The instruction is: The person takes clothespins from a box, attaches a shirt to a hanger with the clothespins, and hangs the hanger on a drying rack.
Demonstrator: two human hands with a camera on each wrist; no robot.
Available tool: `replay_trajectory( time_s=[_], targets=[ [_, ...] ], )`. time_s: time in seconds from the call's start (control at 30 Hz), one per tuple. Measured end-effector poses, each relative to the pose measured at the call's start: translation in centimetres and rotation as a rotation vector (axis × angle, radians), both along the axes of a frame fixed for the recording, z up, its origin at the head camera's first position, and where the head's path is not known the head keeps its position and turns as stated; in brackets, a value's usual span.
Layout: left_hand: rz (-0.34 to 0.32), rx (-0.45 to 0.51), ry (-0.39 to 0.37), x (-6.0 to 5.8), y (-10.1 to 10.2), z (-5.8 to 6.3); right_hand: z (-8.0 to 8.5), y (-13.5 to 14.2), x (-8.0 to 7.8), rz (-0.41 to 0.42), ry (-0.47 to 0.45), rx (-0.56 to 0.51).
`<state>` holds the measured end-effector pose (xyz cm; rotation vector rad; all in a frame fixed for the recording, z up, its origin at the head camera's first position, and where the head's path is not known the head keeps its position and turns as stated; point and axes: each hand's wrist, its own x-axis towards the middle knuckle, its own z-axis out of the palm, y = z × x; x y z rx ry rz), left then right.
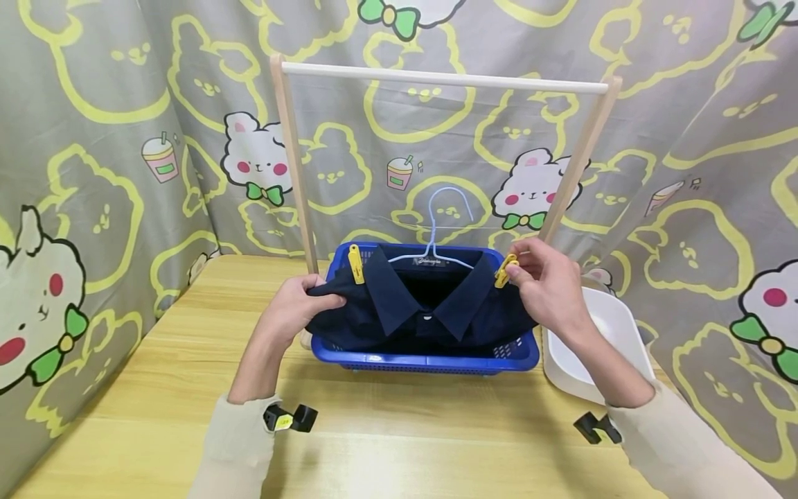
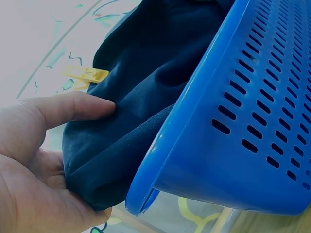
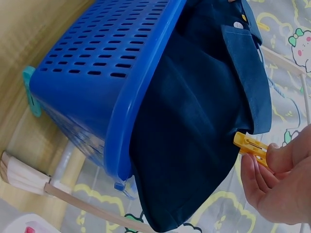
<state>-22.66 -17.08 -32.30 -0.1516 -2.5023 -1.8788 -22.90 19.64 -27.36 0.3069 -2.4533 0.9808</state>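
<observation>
A dark navy collared shirt lies over the basket on a pale blue wire hanger, whose hook stands up above the collar. My left hand holds the shirt's shoulder on the left side, thumb on top of the cloth and fingers beneath. One yellow clothespin is clipped at that shoulder, beside the collar. At the other shoulder, my right hand pinches a second yellow clothespin between thumb and fingers. Its tip bites the shirt's edge near the collar. The hanger's arms are mostly hidden inside the shirt.
Under the shirt stands a blue perforated basket on the wooden table. A rack with wooden posts and a white crossbar rises behind it. To the right sits a white tray, partly behind my right forearm. Patterned curtains surround the table.
</observation>
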Motion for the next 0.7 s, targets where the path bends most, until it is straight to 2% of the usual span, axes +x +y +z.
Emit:
replay_trajectory(
  time_s=[0.2, 0.47, 0.7],
  targets=[
    [0.0, 0.004, 0.002, 0.0, -0.03, -0.01, -0.04, -0.22, 0.08, 0.0, 0.008, 0.005],
    [0.0, 0.005, 0.001, -0.06, -0.02, 0.01, -0.28, -0.37, -0.01, 0.01, 0.07, 0.016],
    [0.003, 0.005, -0.002, 0.02, -0.06, 0.06, -0.45, -0.36, 0.06, 0.02, 0.023, 0.017]
  ],
)
